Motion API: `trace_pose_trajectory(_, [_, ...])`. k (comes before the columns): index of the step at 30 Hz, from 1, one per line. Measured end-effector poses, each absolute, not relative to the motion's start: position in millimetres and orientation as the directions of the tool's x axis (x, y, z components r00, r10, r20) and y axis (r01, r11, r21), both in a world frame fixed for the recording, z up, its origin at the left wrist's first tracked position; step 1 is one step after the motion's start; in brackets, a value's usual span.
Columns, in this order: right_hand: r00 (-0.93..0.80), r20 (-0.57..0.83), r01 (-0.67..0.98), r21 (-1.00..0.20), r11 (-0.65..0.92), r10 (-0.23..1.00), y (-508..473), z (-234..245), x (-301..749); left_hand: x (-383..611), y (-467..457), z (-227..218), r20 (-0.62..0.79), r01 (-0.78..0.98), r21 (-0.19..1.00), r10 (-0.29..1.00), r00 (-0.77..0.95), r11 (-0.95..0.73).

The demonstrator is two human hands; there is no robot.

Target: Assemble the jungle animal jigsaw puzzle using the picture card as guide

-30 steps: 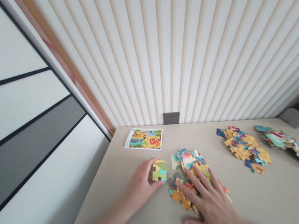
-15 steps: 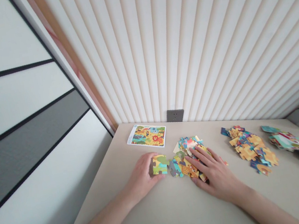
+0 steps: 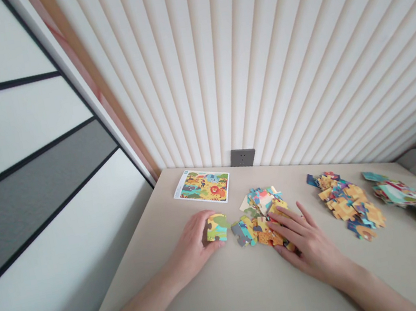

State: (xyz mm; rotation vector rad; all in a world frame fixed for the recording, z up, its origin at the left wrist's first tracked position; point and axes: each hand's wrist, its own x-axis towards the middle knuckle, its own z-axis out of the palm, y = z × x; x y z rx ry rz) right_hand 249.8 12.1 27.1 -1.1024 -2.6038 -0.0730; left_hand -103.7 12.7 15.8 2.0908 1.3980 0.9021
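Note:
My left hand rests on the beige table, its fingers curled round a small joined block of green and yellow puzzle pieces. Just to the right, my right hand lies flat with fingers spread on the near edge of a loose pile of colourful puzzle pieces. Its fingertips press on orange pieces at the pile's front. A printed reference picture of the puzzle lies beyond my left hand, near the wall.
Two more heaps of puzzle pieces lie to the right: an orange and blue heap and a teal heap near the table's right edge. A grey wall socket sits in the ribbed wall behind. The table's left edge drops beside a panelled wall.
My right hand has drawn back across the middle pile and spread some pieces toward my left hand. My left hand has kept hold of the joined block, almost still.

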Motion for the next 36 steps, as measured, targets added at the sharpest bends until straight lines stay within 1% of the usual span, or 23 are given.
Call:
trace_pose_trajectory(4, [-0.656, 0.333, 0.695, -0.083, 0.714, 0.677, 11, 27, 253, -105, 13, 13, 0.196, 0.609, 0.739, 0.957, 0.213, -0.287])
trace_pose_trajectory(7, [-0.646, 0.359, 0.692, -0.099, 0.715, 0.674, 10, 27, 252, -105, 12, 11, 0.224, 0.587, 0.755, 0.956, 0.188, -0.292])
trace_pose_trajectory(10, [-0.629, 0.368, 0.695, -0.13, 0.708, 0.685, 10, 25, 251, -105, 11, 11, 0.277, 0.584, 0.74, 0.943, 0.186, -0.333])
trace_pose_trajectory(13, [-0.619, 0.359, 0.696, -0.161, 0.7, 0.699, 10, 23, 250, -108, 12, 12, 0.298, 0.593, 0.72, 0.932, 0.205, -0.361])
trace_pose_trajectory(17, [-0.61, 0.342, 0.7, -0.19, 0.689, 0.715, 11, 20, 250, -112, 19, 12, 0.277, 0.633, 0.686, 0.933, 0.228, -0.358])
trace_pose_trajectory(21, [-0.616, 0.336, 0.696, -0.193, 0.692, 0.713, 11, 19, 251, -114, 24, 10, 0.255, 0.661, 0.664, 0.937, 0.237, -0.348])
trace_pose_trajectory(29, [-0.616, 0.35, 0.693, -0.186, 0.697, 0.706, 12, 17, 252, -114, 22, 14, 0.21, 0.676, 0.66, 0.944, 0.254, -0.329])
trace_pose_trajectory(36, [-0.606, 0.358, 0.696, -0.193, 0.691, 0.71, 13, 15, 252, -113, 22, 16, 0.208, 0.675, 0.663, 0.946, 0.247, -0.323])
